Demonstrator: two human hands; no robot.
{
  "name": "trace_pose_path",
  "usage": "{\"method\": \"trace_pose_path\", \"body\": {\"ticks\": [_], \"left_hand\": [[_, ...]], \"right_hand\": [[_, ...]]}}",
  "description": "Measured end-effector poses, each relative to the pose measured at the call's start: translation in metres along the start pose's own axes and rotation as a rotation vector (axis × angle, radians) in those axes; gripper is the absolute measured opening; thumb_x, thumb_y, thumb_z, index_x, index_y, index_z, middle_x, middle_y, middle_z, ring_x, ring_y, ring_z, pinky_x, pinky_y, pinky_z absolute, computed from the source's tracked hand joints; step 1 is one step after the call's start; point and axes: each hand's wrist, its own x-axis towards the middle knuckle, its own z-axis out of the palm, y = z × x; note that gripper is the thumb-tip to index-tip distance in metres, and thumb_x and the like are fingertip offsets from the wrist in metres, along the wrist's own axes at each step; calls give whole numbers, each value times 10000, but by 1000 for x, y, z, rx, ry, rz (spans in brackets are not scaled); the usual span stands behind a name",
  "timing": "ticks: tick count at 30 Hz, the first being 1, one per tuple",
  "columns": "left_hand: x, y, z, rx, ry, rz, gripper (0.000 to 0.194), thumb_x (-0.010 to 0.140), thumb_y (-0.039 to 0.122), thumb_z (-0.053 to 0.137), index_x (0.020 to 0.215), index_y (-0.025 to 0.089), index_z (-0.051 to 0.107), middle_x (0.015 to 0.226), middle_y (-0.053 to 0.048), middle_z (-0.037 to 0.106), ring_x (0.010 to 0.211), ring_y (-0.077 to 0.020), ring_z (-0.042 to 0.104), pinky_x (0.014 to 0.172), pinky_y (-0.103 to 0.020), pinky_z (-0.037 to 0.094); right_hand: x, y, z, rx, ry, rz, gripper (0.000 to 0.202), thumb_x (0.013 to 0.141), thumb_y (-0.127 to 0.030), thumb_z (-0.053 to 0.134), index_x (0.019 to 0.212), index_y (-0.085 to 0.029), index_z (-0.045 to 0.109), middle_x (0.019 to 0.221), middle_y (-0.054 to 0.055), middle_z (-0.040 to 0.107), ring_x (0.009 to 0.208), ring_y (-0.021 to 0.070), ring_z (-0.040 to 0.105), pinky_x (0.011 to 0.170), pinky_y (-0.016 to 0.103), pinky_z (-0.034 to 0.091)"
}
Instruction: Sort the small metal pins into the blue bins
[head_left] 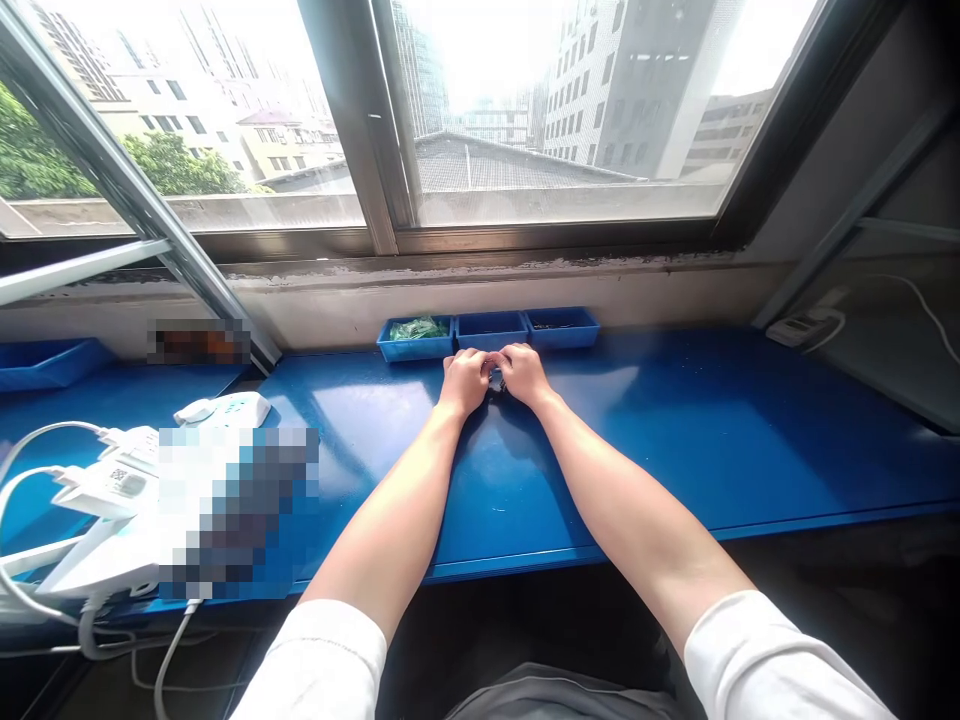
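Glossy blue tabletop [675, 450] spans the frame, its near edge crossing the lower centre beneath two bare forearms in short white sleeves [330, 650]. White plastic power strips with plugs and cables [124, 480] crowd the lower left, limiting the left arm's sideways room; the blue surface stretches on toward the right edge of the frame.

At the centre, the left hand [465, 382] and right hand [527, 374] almost meet. Between them is a small dark piece, apparently metal [496, 381], just right of the left fingers and just left of the right ones, so neither hand looks clearly nearer. Both sets of fingers are curled inward and appear clamped on it; the exact fingertip contact is hidden, and its long axis cannot be told.

Just beyond the hands, three shallow blue plastic trays stand in a row: the left one [420, 351] bears green-tinted clear plastic, then the middle one [491, 322], then the right one [566, 338] with small dark bits. Their near walls bound forward room. Behind rise a pale wall [337, 295] and a dark-framed window [386, 215].
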Motion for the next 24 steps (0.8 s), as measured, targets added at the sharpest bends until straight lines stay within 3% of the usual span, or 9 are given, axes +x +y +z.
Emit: {"method": "trace_pose_path", "body": {"ticks": [6, 10, 15, 20, 24], "left_hand": [[-2, 2, -4, -42, 5, 13, 303, 925, 307, 408, 1039, 249, 683, 1012, -56, 667, 1022, -202, 567, 937, -345, 339], [-4, 0, -4, -52, 20, -23, 293, 912, 286, 425, 1005, 269, 702, 959, -38, 674, 985, -200, 575, 925, -351, 340], [-5, -3, -4, -62, 28, -47, 300, 912, 305, 423, 1001, 265, 707, 949, -32, 683, 968, -198, 585, 923, -347, 350], [-2, -2, -5, -43, 80, -114, 351, 908, 291, 405, 1190, 238, 608, 1114, -65, 653, 1092, -223, 554, 952, -359, 359], [0, -5, -4, -42, 119, -248, 394, 865, 224, 419, 1237, 196, 547, 1187, -97, 618, 1149, -251, 526, 940, -385, 386]], "right_hand": [[-4, 2, -7, 359, 10, 164, 317, 825, -469, 516, 766, -194, 663, 657, 10, 651, 628, 147, 583, 628, 261, 443], [-5, 1, -10, 638, -13, 195, 259, 728, -442, 611, 777, -191, 653, 696, 9, 674, 680, 160, 637, 658, 267, 487], [-5, -2, -14, 821, -36, 230, 228, 672, -403, 650, 725, -182, 665, 683, 18, 684, 707, 173, 650, 693, 285, 504], [-3, -1, -16, 780, -12, 212, 217, 695, -354, 613, 801, -180, 686, 790, 30, 709, 797, 183, 650, 774, 306, 503], [-3, -1, -18, 439, 90, 137, 326, 700, -268, 576, 1003, -195, 675, 1015, 32, 697, 1000, 203, 582, 916, 333, 451]]}}
